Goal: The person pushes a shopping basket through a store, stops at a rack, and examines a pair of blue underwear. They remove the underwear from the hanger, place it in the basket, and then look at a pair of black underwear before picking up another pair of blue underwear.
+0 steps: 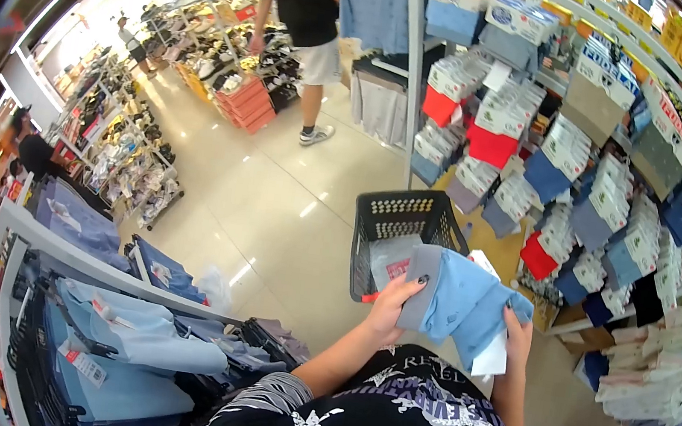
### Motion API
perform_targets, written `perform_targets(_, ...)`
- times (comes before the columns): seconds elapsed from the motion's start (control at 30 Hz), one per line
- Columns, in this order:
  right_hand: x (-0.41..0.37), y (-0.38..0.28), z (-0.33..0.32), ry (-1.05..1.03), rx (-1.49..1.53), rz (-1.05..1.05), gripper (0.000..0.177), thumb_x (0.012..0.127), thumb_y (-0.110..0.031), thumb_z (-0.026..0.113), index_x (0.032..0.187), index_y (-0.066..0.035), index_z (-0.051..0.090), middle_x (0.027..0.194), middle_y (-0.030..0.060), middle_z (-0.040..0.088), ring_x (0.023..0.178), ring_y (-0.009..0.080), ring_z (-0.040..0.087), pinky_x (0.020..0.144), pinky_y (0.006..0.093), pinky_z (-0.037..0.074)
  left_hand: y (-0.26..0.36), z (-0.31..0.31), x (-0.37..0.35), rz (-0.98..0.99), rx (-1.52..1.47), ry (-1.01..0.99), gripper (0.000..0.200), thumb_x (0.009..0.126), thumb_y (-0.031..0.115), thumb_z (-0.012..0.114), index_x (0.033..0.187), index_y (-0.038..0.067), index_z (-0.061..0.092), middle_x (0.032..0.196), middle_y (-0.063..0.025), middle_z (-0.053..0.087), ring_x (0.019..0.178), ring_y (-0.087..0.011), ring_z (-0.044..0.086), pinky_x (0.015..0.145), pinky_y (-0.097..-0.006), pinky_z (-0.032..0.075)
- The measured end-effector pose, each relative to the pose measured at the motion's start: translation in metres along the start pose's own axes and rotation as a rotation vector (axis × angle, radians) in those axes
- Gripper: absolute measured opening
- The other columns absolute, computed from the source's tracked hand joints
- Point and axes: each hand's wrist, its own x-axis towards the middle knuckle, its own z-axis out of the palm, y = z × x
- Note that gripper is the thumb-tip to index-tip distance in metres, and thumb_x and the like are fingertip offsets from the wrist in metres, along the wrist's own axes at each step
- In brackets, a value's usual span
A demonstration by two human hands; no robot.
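Observation:
A pair of light blue underpants [465,303] with a grey waistband is held out in front of my chest. My left hand [396,305] is closed on the waistband side, the thumb lying on top. At the opposite edge, my right hand [518,333] grips the blue cloth. A white card [491,358] sticks out below the cloth near my right hand, and more white shows behind its upper edge. Just beyond my hands is a black shopping basket [363,255], partly hidden by the underpants. Inside it lies a clear plastic packet [392,252] with a red label.
Packaged underwear [569,152] hangs in rows on a rack at the right. Light blue clothes [132,328] hang from a white-railed rack [8,255] at the left. A person in black [304,1] stands ahead on the tiled floor [226,172], near shoe displays [244,62].

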Motion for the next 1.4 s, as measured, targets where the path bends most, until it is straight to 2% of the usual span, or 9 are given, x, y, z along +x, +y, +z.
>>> perform_targets(0.23,0.008,0.017,-0.009,-0.213,0.106,-0.002,0.03,0.081,-0.016,0.053,0.105,0.0,0.047,0.098,0.011,0.056,0.087,0.0193,0.057,0.077,0.0319,0.047,-0.002,-0.011,0.007,0.041,0.078,0.007,0.029,0.085,0.012,0.048,0.112,0.002,0.044,0.101,-0.0051,0.054,0.092,-0.011,0.053,0.079,-0.0252,0.043)
perform_targets(0.37,0.003,0.01,0.015,-0.137,0.302,0.076,0.029,0.082,-0.015,0.052,0.106,0.001,0.047,0.096,0.0122,0.057,0.083,0.0199,0.059,0.073,0.0312,0.049,-0.006,-0.012,0.007,0.137,0.191,0.037,0.03,0.085,0.016,0.05,0.112,0.003,0.045,0.102,-0.0047,0.054,0.091,-0.0107,0.052,0.079,-0.0253,0.043)
perform_targets(0.53,0.003,0.006,0.02,-0.139,0.366,0.136,0.027,0.083,-0.013,0.051,0.105,0.001,0.048,0.097,0.0116,0.058,0.084,0.0186,0.059,0.073,0.0297,0.048,-0.002,-0.014,0.008,-0.016,-0.034,-0.097,0.038,0.085,0.016,0.049,0.119,0.001,0.039,0.105,-0.0073,0.054,0.093,-0.0146,0.055,0.082,-0.0279,0.045)
perform_targets(0.73,0.018,-0.007,0.007,-0.24,-0.059,-0.105,0.028,0.079,-0.004,0.053,0.106,-0.001,0.046,0.1,0.0092,0.054,0.089,0.0162,0.054,0.08,0.0301,0.043,-0.005,-0.019,0.013,-0.071,-0.031,-0.049,0.034,0.085,0.016,0.049,0.116,0.002,0.042,0.104,-0.0069,0.054,0.092,-0.0134,0.055,0.08,-0.0278,0.045)
perform_targets(0.83,0.013,-0.019,0.012,0.029,-0.429,-0.564,0.03,0.076,0.001,0.051,0.105,-0.002,0.048,0.093,0.0066,0.057,0.088,0.0123,0.052,0.076,0.0242,0.04,-0.003,-0.018,0.015,-0.048,-0.023,-0.013,0.032,0.085,0.015,0.049,0.114,0.002,0.044,0.103,-0.007,0.055,0.091,-0.0135,0.055,0.079,-0.0272,0.045)
perform_targets(1.0,-0.006,-0.022,0.022,-0.157,-0.582,-0.484,0.037,0.074,0.002,0.053,0.11,-0.004,0.047,0.101,0.0072,0.055,0.084,0.0122,0.054,0.071,0.0232,0.043,-0.002,-0.015,0.017,0.005,0.035,-0.005,0.032,0.084,0.015,0.05,0.113,0.001,0.045,0.102,-0.0079,0.056,0.091,-0.0136,0.055,0.08,-0.0267,0.044)
perform_targets(1.1,-0.003,0.0,0.025,-0.274,-0.383,-0.211,0.049,0.073,0.001,0.058,0.118,-0.003,0.04,0.102,0.0085,0.053,0.083,0.0148,0.055,0.066,0.0232,0.047,-0.002,-0.013,0.015,0.017,0.121,0.013,0.034,0.083,0.014,0.05,0.113,-0.001,0.045,0.102,-0.0085,0.055,0.092,-0.0143,0.054,0.08,-0.0269,0.043)
perform_targets(1.23,-0.004,-0.01,0.033,-0.306,-0.289,-0.14,0.064,0.07,0.004,0.058,0.126,-0.005,0.028,0.103,0.0081,0.048,0.083,0.0167,0.055,0.066,0.025,0.05,-0.001,-0.02,0.013,0.017,0.116,0.009,0.034,0.083,0.014,0.048,0.113,-0.001,0.044,0.103,-0.0086,0.054,0.093,-0.0149,0.053,0.08,-0.0273,0.042)
perform_targets(1.4,-0.002,-0.011,0.025,-0.411,-0.304,-0.111,0.067,0.066,0.003,0.06,0.125,-0.003,0.03,0.105,0.0082,0.045,0.087,0.0167,0.053,0.064,0.0248,0.051,-0.007,-0.02,0.011,-0.047,0.115,0.016,0.035,0.084,0.018,0.043,0.113,-0.001,0.045,0.104,-0.0088,0.053,0.094,-0.0154,0.052,0.081,-0.0276,0.042)
